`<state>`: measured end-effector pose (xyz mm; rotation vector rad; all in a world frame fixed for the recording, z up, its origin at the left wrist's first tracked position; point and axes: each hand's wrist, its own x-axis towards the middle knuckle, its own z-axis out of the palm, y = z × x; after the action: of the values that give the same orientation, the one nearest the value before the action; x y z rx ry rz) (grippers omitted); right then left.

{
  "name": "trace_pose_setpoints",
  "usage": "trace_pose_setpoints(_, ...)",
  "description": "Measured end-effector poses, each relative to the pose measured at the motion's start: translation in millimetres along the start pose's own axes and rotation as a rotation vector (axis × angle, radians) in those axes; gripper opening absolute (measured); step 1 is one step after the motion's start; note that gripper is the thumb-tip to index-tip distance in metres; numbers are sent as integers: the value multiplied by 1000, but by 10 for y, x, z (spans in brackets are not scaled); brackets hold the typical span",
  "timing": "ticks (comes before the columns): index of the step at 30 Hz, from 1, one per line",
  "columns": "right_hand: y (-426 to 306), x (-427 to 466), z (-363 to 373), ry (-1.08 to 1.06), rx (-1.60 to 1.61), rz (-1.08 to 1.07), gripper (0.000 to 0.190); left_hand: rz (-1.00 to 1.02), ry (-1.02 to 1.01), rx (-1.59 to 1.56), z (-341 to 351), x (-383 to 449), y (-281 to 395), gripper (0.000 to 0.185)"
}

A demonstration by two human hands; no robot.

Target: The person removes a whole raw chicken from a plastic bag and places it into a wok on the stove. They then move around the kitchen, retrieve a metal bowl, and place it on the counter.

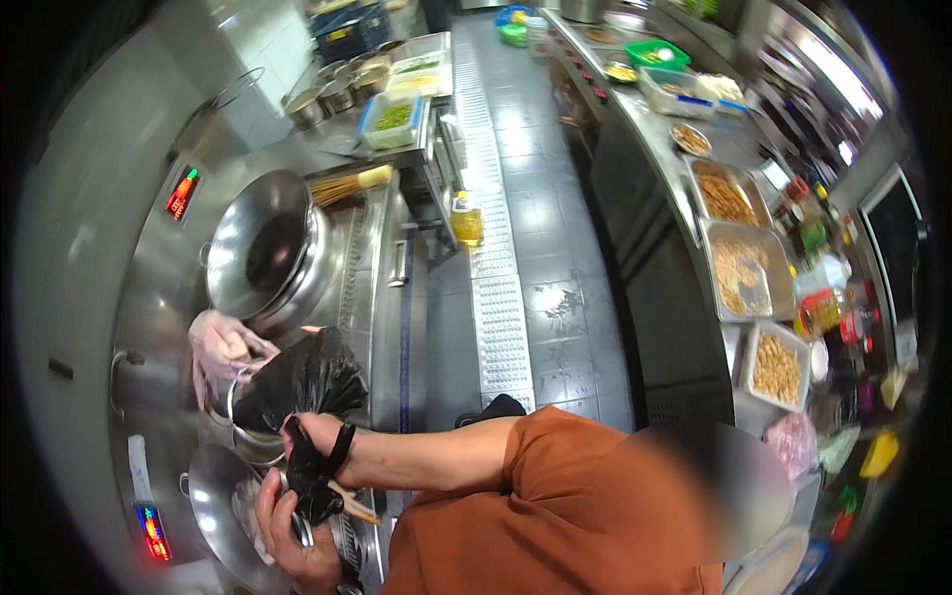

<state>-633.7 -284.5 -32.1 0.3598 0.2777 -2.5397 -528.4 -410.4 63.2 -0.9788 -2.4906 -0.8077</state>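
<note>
My right hand (316,440), a black band at its wrist, grips a gathered part of a black plastic bag (305,379). The bag's wide, full part spreads over a metal pot (256,440). Below, my left hand (297,537) closes its fingers round a bunched black end of it. A pale poultry foot (357,507) sticks out beside this bunch. Near the bag lies plucked raw poultry (227,343), pale pink, on the steel range top. Under my left hand sits a steel wok (216,506); something whitish in it is partly hidden by my fingers.
Farther along the range, another wok (256,238) leans tilted beside a bamboo wok brush (346,186). An oil bottle (467,219) stands on the floor by a perforated drain cover (500,327). Across the aisle, a steel counter (673,175) carries food trays (751,268) and bottles.
</note>
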Motion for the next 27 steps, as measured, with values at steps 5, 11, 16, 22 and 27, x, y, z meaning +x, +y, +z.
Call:
trace_pose_setpoints(5, -706, -1214, -814, 221, 208, -351, 21, -72, -112, -429, 562, 57, -97, 41)
trace_pose_setpoints(11, -539, -2640, -2246, 804, 685, -768, 20, -89, -408, -581, 1147, 47, 224, 25)
trace_pose_setpoints(16, 128, -3700, -3397, 991, 932, -979, 16, 140, -515, -570, 1452, 424, 564, 18)
trace_pose_setpoints(22, 882, -4662, -4375, 154, 1287, -1143, 32, 191, -718, -650, 2241, 1216, 947, 15)
trace_pose_setpoints(27, 791, -4861, -4746, 579, 1434, -1005, 40, -38, -910, -833, 3797, 1748, 1075, 21)
